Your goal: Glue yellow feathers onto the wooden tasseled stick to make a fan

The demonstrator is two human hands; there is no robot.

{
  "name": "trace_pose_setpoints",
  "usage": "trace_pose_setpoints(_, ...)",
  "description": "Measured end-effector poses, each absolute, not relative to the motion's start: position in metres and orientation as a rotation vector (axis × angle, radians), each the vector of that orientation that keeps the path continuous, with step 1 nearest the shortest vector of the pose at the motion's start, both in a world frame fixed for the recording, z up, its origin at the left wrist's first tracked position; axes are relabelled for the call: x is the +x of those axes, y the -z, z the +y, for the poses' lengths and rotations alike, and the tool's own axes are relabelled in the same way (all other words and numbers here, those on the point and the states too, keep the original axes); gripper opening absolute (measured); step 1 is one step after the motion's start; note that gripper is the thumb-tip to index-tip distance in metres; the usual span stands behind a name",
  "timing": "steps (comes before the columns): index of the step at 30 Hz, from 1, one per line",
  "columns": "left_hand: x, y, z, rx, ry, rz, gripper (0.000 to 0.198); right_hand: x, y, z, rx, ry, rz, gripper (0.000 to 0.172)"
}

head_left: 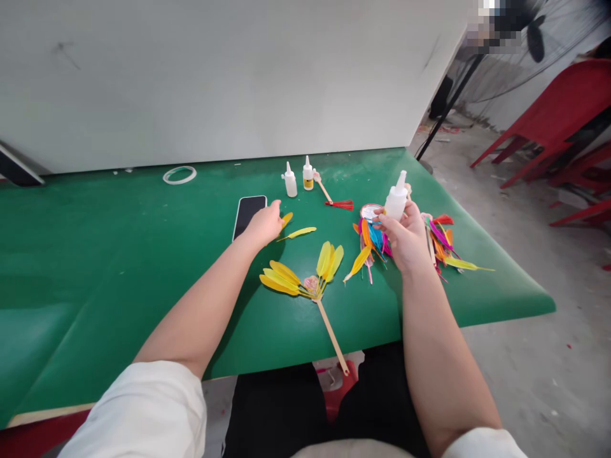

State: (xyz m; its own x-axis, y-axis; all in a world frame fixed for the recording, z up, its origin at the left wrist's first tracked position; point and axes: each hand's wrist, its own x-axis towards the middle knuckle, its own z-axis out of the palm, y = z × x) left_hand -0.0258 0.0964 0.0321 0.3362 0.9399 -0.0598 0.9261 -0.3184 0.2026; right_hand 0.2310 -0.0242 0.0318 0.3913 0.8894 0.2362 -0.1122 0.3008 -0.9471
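Note:
My right hand [405, 238] is closed around a white glue bottle [396, 202], held with its nozzle up above the table. My left hand [267, 222] reaches beside a phone [248, 213] and partly covers an orange-yellow feather [287, 220]; its grip on that feather is hidden. A loose yellow feather [300, 233] lies just to the right. In front of me rests a fan frame with a wooden handle [333, 336], yellow feathers [281, 278] spreading left and more yellow feathers [329, 261] upright on its right. Its small pinkish centre [311, 285] shows between them.
Two more glue bottles [291, 181] [308, 175] stand near the white wall, beside a stick with a red tassel [340, 205]. Multicoloured feather bundles [375, 236] [442, 242] lie around my right hand. A white ring [179, 175] lies at back left. Red chairs [554, 114] stand beyond the table's right edge.

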Motion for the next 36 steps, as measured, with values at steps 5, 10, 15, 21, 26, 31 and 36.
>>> trace_pose_setpoints(5, -0.028, -0.049, 0.097, 2.102, -0.571, 1.503, 0.059, 0.229, -0.035, -0.025, -1.048, -0.804, -0.919, 0.036)
trace_pose_setpoints(10, -0.018, -0.073, 0.078, 1.890, -0.935, 1.172, 0.065, 0.227, -0.035, -0.029, -1.031, -0.843, -0.982, 0.032)
trace_pose_setpoints(15, -0.011, -0.101, 0.037, 2.135, -1.244, 0.953, 0.019, 0.224, -0.039, -0.035, -0.984, -0.959, -1.039, 0.031)
trace_pose_setpoints(21, -0.020, -0.113, -0.034, 2.827, -1.374, 0.164, 0.010, 0.220, -0.050, -0.043, -0.861, -1.045, -1.072, 0.021)
trace_pose_setpoints(26, -0.016, -0.103, -0.072, 2.808, -1.254, 0.025, 0.008, 0.223, -0.057, -0.053, -0.779, -1.171, -1.165, 0.025)
trace_pose_setpoints(31, -0.009, -0.103, -0.066, 2.929, -1.393, -0.326, 0.007, 0.226, -0.064, -0.063, -0.856, -1.203, -1.266, 0.031)
trace_pose_setpoints(36, -0.010, -0.108, -0.056, 3.011, -1.353, -0.465, 0.007, 0.225, -0.067, -0.065, -0.851, -1.190, -1.290, 0.027)
